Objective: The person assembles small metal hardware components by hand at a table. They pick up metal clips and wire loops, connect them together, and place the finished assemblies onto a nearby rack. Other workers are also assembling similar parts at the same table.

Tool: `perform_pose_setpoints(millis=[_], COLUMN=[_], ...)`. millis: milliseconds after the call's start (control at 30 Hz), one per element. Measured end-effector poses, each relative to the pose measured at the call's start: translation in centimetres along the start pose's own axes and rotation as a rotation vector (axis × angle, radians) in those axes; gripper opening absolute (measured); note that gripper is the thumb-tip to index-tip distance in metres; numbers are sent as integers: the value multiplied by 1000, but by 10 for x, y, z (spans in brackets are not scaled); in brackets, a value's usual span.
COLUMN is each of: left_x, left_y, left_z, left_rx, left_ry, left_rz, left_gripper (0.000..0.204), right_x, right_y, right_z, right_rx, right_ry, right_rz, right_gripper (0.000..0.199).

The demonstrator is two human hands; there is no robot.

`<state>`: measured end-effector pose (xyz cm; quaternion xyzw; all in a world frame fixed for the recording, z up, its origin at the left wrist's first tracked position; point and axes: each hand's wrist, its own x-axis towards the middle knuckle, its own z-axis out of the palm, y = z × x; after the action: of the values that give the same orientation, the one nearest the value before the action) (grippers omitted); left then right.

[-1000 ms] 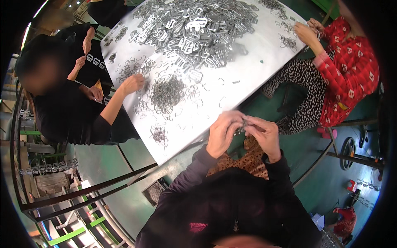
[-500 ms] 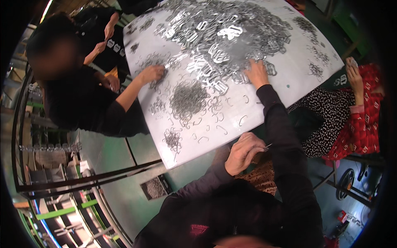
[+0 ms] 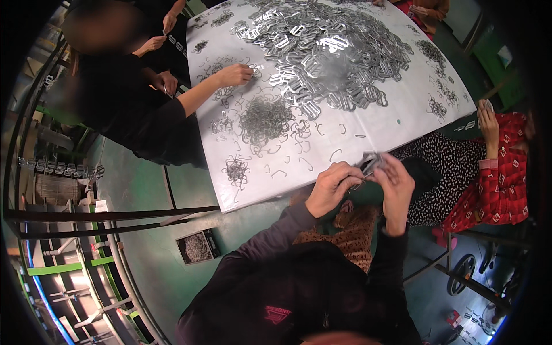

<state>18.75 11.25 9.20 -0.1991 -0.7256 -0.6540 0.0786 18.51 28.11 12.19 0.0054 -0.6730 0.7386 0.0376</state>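
Observation:
My left hand is closed in a pinch just off the table's near edge. Thin wire, seemingly a small wire hook, shows at its fingertips, though mostly hidden by the fingers. Facing it, my right hand grips a flat grey metal buckle, slightly blurred, close against the left fingertips. Whether wire and buckle are joined, I cannot tell. On the white table beyond, loose wire hooks surround a dense heap of hooks. Farther back rises a large pile of metal buckles.
A co-worker's hand touches scattered hooks at the table's left side. On the right, another person in a red patterned garment sits with a hand near the table corner. A box of small parts stands on the floor.
My right hand has come back from the buckle pile with a buckle and met my left hand. The co-worker's hand at left has moved rightward over the hooks. The view has shifted slightly.

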Motion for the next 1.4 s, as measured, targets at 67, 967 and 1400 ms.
perform_pose_setpoints(millis=[67, 967, 1400], left_x=[0, 158, 44], left_y=[6, -209, 3], left_z=[2, -236, -50], left_rx=[33, 1389, 42], left_ry=[-9, 97, -5], left_rz=[41, -192, -186], left_gripper=[11, 11, 11], right_x=[-15, -18, -10], right_y=[-8, 16, 15], right_z=[4, 9, -9], right_rx=[-58, 92, -81], right_ry=[54, 47, -77], right_rz=[-99, 206, 98], right_gripper=[29, 23, 16])
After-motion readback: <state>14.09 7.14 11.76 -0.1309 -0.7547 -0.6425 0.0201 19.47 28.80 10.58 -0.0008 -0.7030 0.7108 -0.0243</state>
